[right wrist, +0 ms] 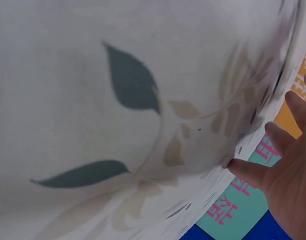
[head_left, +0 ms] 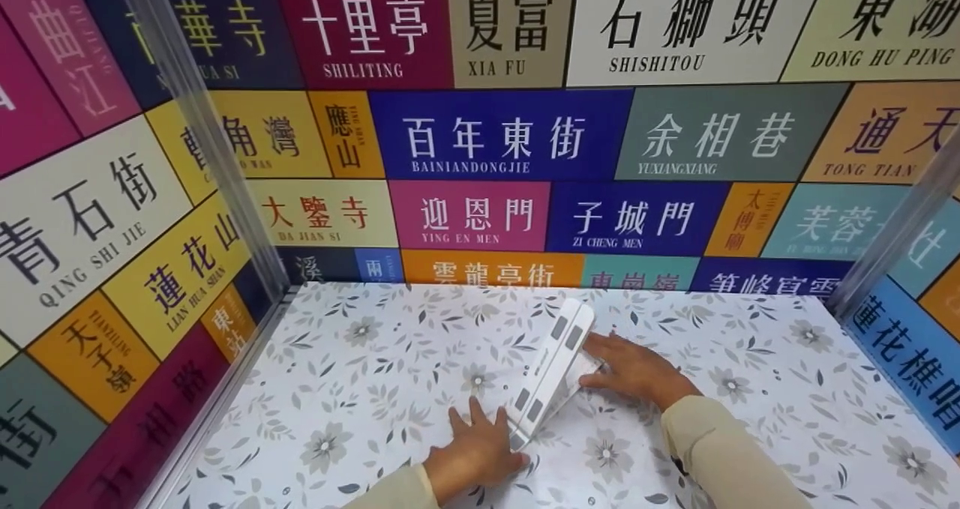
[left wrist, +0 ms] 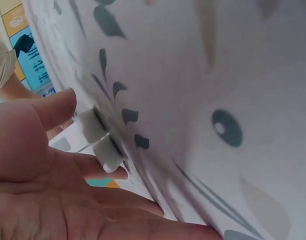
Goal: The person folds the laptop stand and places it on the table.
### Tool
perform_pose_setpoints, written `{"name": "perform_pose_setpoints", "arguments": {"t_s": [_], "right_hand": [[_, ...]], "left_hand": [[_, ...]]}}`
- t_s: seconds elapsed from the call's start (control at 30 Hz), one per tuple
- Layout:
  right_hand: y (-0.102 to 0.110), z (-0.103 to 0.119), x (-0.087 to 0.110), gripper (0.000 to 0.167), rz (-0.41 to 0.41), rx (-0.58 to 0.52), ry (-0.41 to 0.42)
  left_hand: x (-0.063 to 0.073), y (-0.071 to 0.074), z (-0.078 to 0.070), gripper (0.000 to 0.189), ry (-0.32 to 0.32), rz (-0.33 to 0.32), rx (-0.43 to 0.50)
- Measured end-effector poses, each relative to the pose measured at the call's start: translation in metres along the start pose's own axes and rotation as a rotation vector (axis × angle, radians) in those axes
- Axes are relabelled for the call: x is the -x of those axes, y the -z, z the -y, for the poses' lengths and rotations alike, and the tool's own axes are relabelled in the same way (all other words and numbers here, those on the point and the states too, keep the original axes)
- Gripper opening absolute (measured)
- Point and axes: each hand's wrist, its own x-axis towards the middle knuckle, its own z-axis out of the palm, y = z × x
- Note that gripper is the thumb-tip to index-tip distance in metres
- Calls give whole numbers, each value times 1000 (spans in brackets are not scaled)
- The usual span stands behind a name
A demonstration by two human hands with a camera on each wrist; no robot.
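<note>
A long white folding stand (head_left: 546, 374), made of two parallel bars with grey pads, lies slantwise on the flower-patterned tabletop. It looks like a folded laptop stand, though its kind is not certain. By its near end is my left hand (head_left: 478, 453), fingers spread. In the left wrist view, the two blunt bar ends (left wrist: 100, 142) lie between the thumb and fingers of that hand, which do not curl round them. My right hand (head_left: 634, 374) is beside the far half, fingers extended toward its right side; contact there is hard to tell. The right wrist view shows its fingers (right wrist: 250, 172) spread, without the stand.
A patterned white tabletop (head_left: 322, 389) with leaves and flowers spreads under both hands. Walls of coloured panels (head_left: 502, 134) with Chinese lettering stand behind and at both sides. Clear corner strips (head_left: 217, 134) run up on the left and right.
</note>
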Motion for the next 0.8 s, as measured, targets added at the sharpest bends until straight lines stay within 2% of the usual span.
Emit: {"name": "perform_pose_setpoints", "arguments": {"t_s": [0.1,0.2,0.3,0.63,0.8], "right_hand": [[-2,-1,1,88,12,41,10],[-4,-2,3,82,-12,80,51],[-7,-1,5,77,-47,86,74],[-12,1,1,77,-40,32,3],[-10,3,2,77,-28,20,-3]], "left_hand": [[2,-7,-2,84,29,-36,-4],[2,-10,-3,83,41,-62,10],[1,-10,-4,82,52,-53,20],[2,-8,-5,79,63,-80,42],[1,-5,-7,78,76,-79,40]]}}
